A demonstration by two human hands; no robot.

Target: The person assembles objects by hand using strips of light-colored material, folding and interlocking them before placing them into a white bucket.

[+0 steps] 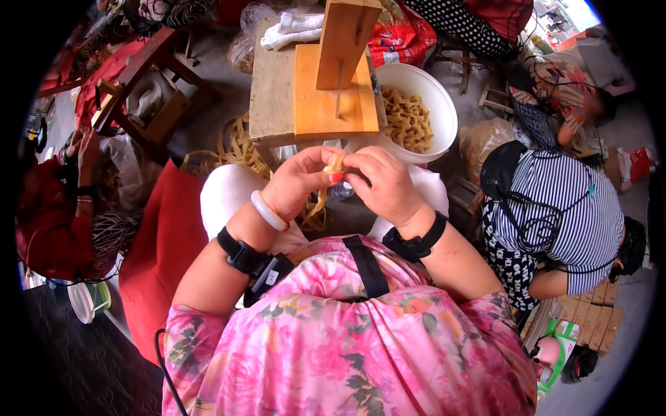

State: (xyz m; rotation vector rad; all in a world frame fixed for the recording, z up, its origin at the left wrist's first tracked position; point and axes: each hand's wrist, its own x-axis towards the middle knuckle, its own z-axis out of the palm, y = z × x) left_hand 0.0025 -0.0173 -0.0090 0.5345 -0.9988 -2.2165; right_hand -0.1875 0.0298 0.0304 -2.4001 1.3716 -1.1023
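So I'm standing here and the person in the pink floral top has both hands up close together over their lap, just in front of a low worktop (267, 114). Left hand (300, 182) is pinching a little tan, knotted-looking strip (334, 165) between thumb and fingers, red nail polish showing. Right hand (383, 184) has the other side of that same bit, fingertips bunched in tight, so there's barely any gap between the two hands. A tail of tan stuff dangles under the left hand; can't tell if it's all one piece.

On the worktop there's an orange-ish wooden board (309, 97) with a thick wooden upright (341, 45) and a thin metal rod (339, 93) in front of it. White cloth (295, 31) is lying behind the board.

Just right of the worktop there's a round white tub (445, 97) with a load of short tan twisted pieces (409, 123) in it. Over on the left, a loose tangle of longer tan strips (239, 147) sits low down by the worktop. Further right, someone in a striped top (569, 204) is bent over, facing away.
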